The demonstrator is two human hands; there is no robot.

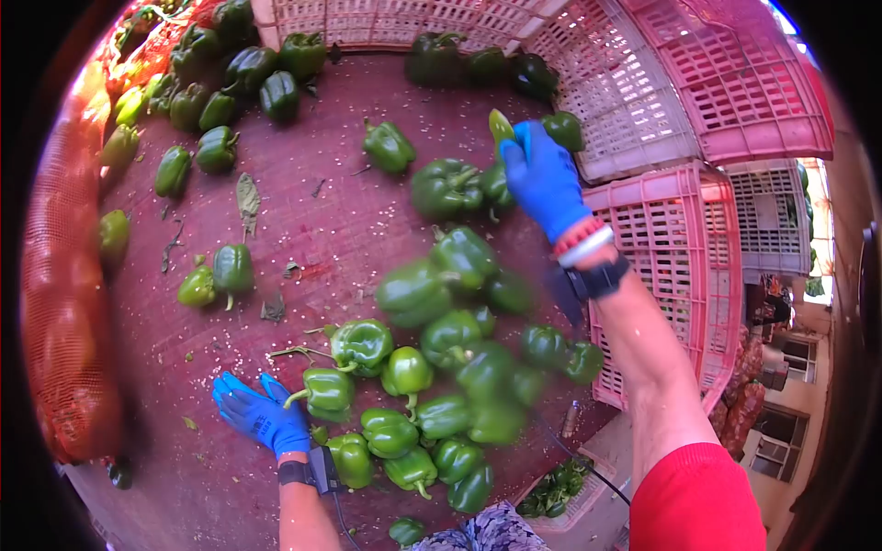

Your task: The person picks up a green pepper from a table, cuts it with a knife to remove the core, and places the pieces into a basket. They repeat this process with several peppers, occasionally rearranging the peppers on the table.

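Observation:
My left hand [265,418], in a blue glove, lies flat on the dark red surface with its fingers stretched out. Just right of its fingertips is a green bell pepper [328,393] with a stem. My right hand [544,174], also gloved in blue, is at the upper right with its fingers curled round a slim, pale green pepper [500,127], partly hidden by the glove. Close by on the left lies a large dark green bell pepper [446,188]. Several bell peppers [390,432] are heaped between my arms, some of them blurred.
Pink and white plastic crates [661,248] stand along the right and far sides. At the left edge are filled orange mesh sacks [69,257]. More peppers [250,69] lie at the far left. A crate of green produce [556,491] sits low at the front right.

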